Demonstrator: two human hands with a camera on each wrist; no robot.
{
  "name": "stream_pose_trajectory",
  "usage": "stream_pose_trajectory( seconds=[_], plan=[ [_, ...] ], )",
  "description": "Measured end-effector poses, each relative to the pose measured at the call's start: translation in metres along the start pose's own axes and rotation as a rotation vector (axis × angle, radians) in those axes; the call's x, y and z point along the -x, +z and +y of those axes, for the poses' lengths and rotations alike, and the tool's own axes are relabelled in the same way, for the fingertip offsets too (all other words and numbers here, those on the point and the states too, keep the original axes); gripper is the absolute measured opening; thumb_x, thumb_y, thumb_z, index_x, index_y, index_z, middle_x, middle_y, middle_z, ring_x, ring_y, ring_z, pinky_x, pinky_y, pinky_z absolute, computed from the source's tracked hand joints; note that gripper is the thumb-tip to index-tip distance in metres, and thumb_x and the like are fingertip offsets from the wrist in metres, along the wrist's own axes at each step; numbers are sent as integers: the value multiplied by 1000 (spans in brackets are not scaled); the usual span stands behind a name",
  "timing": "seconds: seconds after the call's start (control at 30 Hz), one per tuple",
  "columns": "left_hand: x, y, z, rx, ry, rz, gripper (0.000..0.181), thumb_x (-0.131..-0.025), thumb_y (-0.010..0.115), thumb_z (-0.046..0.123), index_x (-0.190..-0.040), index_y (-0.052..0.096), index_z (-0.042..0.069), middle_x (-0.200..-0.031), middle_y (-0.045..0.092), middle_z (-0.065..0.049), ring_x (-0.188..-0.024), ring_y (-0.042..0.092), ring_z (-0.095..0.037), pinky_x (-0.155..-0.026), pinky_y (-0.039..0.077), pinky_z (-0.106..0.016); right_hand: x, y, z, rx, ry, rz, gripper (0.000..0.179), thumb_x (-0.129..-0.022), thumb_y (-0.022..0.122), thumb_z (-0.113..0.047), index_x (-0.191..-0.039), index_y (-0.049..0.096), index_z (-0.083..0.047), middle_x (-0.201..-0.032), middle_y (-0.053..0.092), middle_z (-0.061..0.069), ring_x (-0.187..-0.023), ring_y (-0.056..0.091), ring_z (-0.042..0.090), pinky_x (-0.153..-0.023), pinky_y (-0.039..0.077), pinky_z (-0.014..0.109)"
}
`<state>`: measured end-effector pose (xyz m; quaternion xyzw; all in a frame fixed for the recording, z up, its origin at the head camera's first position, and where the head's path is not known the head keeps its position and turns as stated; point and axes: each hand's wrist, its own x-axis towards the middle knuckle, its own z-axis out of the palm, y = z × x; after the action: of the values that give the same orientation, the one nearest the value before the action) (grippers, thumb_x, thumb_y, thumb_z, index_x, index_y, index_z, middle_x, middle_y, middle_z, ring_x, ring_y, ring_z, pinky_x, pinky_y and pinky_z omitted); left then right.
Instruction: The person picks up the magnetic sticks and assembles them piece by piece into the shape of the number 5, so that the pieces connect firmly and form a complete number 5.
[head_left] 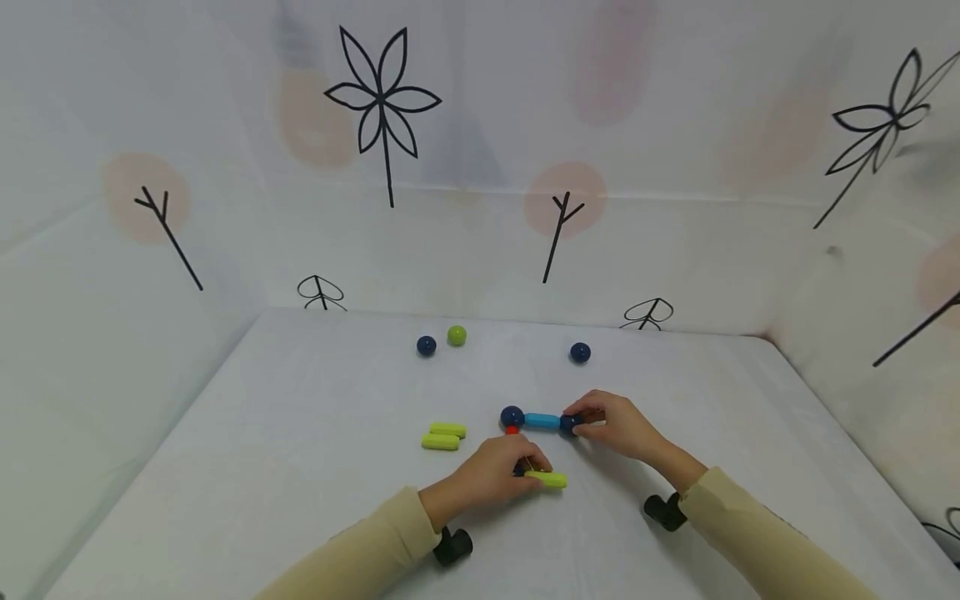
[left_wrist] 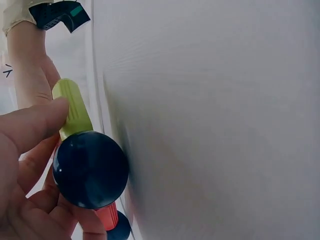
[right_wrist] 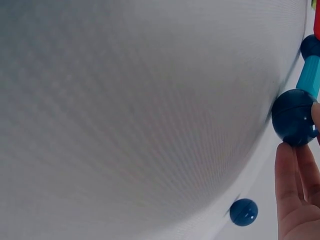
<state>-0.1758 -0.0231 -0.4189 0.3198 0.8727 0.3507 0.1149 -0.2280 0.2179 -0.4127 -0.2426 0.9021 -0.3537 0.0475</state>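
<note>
In the head view, my left hand [head_left: 495,468] pinches a lime-green rod [head_left: 553,480], its thumb pressed along the rod in the left wrist view. That rod meets a dark blue ball [left_wrist: 91,170], mostly covered by the fingers from above. From this ball a red rod [left_wrist: 106,218] runs to a second dark blue ball [head_left: 512,417]. A light blue rod [head_left: 542,421] joins that corner ball to a third dark blue ball [right_wrist: 294,118]. My right hand [head_left: 621,427] holds this third ball between thumb and fingertips. Together the pieces form three sides of a frame.
Two lime-green rods [head_left: 441,442] lie side by side left of the frame. Farther back on the white table [head_left: 300,400] are a dark blue ball [head_left: 426,346], a green ball [head_left: 457,336] and another dark blue ball [head_left: 581,353]. White patterned cloth [head_left: 480,250] surrounds the table.
</note>
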Motion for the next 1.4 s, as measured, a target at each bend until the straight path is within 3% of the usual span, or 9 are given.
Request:
stream_pose_trajectory(
  seconds=[0.23, 0.43, 1.0, 1.4],
  plan=[
    [-1, 0, 0, -15, -26, -12, 18, -90, 75, 15, -108, 74, 13, -101, 68, 11, -89, 58, 2, -83, 47, -17, -2, -2, -1, -11, -10, -21, 23, -86, 72, 3, -109, 70, 2, -104, 66, 9, -95, 65, 25, -87, 55, 42],
    [-1, 0, 2, 8, -55, -20, 18, -90, 76, 15, -108, 74, 13, -100, 67, 12, -88, 57, 2, -83, 47, -17, -8, -12, -1, -31, 55, -33, 25, -90, 70, -4, -114, 68, 2, -110, 68, 13, -100, 65, 29, -89, 54, 46],
    [-2, 1, -1, 28, -47, -19, 18, -90, 76, 13, -108, 74, 12, -98, 66, 12, -87, 55, 3, -82, 47, -16, -49, -32, 26, 44, 111, 123, 27, -92, 68, -2, -117, 65, 6, -115, 65, 24, -103, 62, 39, -85, 54, 49],
    [4, -7, -9, 8, -6, -65, 31, -87, 78, 9, -117, 73, 15, -108, 63, 13, -101, 54, 1, -93, 44, -19, -67, -35, 37, 46, 195, 186, 35, -91, 65, 3, -124, 57, 10, -124, 53, 31, -111, 55, 46, -92, 49, 53]
  ],
)
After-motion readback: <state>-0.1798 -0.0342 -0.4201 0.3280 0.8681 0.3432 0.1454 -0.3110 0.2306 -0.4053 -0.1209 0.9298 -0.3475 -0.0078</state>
